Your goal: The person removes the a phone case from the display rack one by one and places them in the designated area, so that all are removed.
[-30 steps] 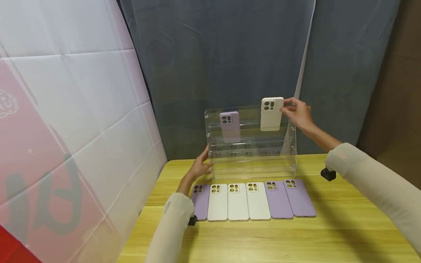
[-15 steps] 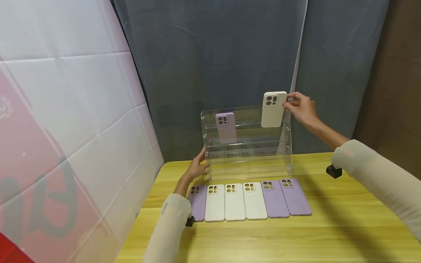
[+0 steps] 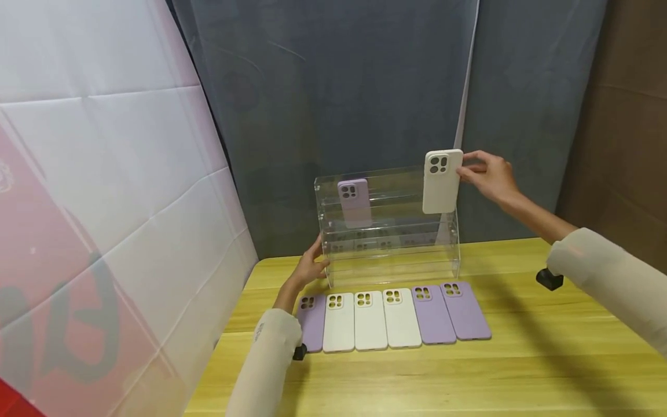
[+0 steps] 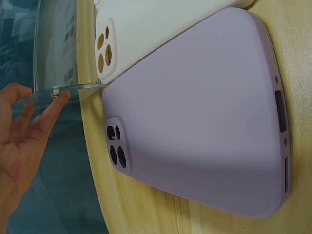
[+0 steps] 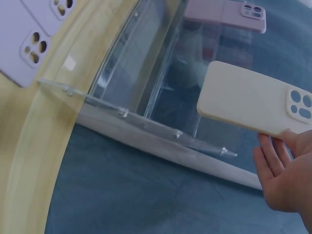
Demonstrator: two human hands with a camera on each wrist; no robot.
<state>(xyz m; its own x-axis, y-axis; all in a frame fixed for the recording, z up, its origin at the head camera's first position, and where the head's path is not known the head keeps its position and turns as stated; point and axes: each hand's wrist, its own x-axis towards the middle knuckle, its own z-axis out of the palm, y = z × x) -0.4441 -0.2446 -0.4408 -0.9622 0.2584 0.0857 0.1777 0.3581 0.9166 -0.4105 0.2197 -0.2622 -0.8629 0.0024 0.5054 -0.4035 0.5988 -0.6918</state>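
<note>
A clear acrylic tiered stand (image 3: 391, 255) stands at the back of the yellow table (image 3: 469, 376). A purple phone case (image 3: 354, 202) leans upright on its top tier at the left. My right hand (image 3: 471, 168) pinches a white phone case (image 3: 442, 181) by its edge and holds it upright in front of the stand's upper right corner. In the right wrist view the white case (image 5: 253, 100) is in the air, clear of the shelves. My left hand (image 3: 318, 259) rests with straight fingers (image 4: 53, 105) against the stand's lower left corner.
Several phone cases lie in a row in front of the stand: a purple one (image 3: 311, 323) at the left end, three white ones (image 3: 370, 320) in the middle and two purple ones (image 3: 466, 310) on the right. A grey curtain (image 3: 339, 87) hangs behind.
My right hand has carried the white case to the right along the top of the stand, toward its right corner. The left hand stays at the stand's lower left corner.
</note>
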